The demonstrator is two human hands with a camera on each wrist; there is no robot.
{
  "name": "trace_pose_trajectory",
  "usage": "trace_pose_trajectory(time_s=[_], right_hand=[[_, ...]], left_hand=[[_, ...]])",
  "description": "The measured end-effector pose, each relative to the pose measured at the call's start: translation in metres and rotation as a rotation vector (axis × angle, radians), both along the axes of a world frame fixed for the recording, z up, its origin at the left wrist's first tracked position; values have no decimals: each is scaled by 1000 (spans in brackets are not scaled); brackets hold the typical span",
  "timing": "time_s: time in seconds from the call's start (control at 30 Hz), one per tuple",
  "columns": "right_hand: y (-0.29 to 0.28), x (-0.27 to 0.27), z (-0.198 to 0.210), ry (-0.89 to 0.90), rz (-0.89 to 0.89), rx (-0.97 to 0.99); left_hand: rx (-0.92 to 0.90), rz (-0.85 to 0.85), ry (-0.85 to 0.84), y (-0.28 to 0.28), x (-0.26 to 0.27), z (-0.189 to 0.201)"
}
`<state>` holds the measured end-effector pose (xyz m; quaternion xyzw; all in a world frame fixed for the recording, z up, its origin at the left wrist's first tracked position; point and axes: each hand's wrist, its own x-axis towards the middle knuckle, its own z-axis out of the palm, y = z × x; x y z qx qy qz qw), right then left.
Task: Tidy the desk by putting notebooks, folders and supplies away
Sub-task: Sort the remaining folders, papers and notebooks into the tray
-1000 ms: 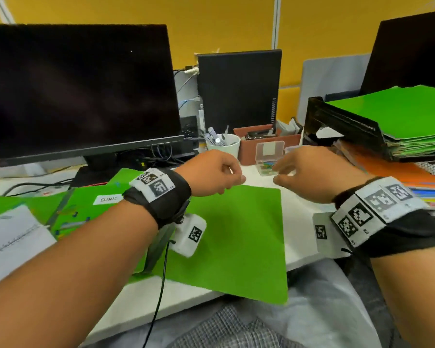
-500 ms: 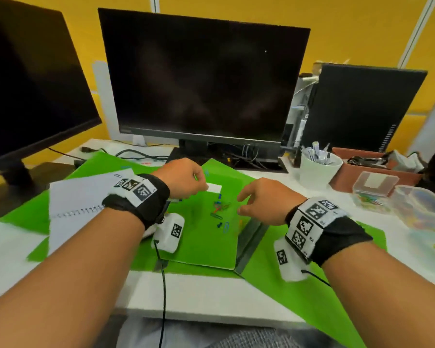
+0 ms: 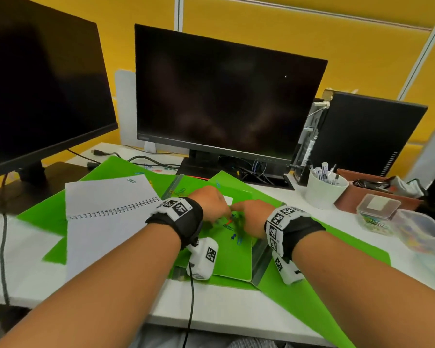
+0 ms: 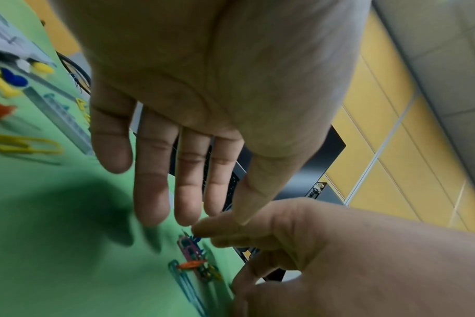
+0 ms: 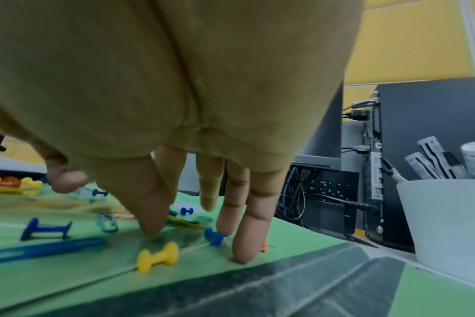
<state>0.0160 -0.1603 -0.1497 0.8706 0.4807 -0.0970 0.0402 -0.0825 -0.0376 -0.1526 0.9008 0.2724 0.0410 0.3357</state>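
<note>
Both hands meet low over a green folder (image 3: 226,257) in the middle of the surface (image 3: 219,310), and neither grip has closed on anything. The left hand (image 3: 207,203) has its fingers (image 4: 152,182) straight and close together, tips just above the folder beside a small heap of coloured paper clips (image 4: 194,263). The right hand (image 3: 251,214) is spread loosely, its thumb (image 5: 147,206) and little finger (image 5: 248,231) touching the folder among scattered push pins: a yellow pin (image 5: 156,256) lies just in front of the thumb, a blue pin (image 5: 214,236) sits against the outer fingers, and another blue pin (image 5: 45,228) lies further left near a long blue paper clip (image 5: 46,246). The wrist views are blurred, so whether a fingertip presses on any clip cannot be told. To the left of the hands an open spiral notebook (image 3: 106,217) lies across more green folders (image 3: 43,214). To the right stand a white cup of pens (image 3: 324,189), a brown tray (image 3: 377,194) and two small clear plastic boxes (image 3: 377,212), one lidded and holding coloured clips. Behind them are two dark monitors (image 3: 224,101) and a black computer case (image 3: 357,131) before a yellow wall (image 3: 286,28).
</note>
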Motion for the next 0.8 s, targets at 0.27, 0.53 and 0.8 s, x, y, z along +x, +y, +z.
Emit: trace_pose_trajectory(time_s=[0.27, 0.53, 0.8], right_hand=[[12, 6, -5, -24, -24, 60], [13, -3, -2, -13, -36, 92], [0, -6, 2, 32, -34, 112]], left_hand=[[-17, -15, 85, 1, 12, -8], [27, -66, 168, -4, 15, -2], [28, -103, 203, -6, 19, -4]])
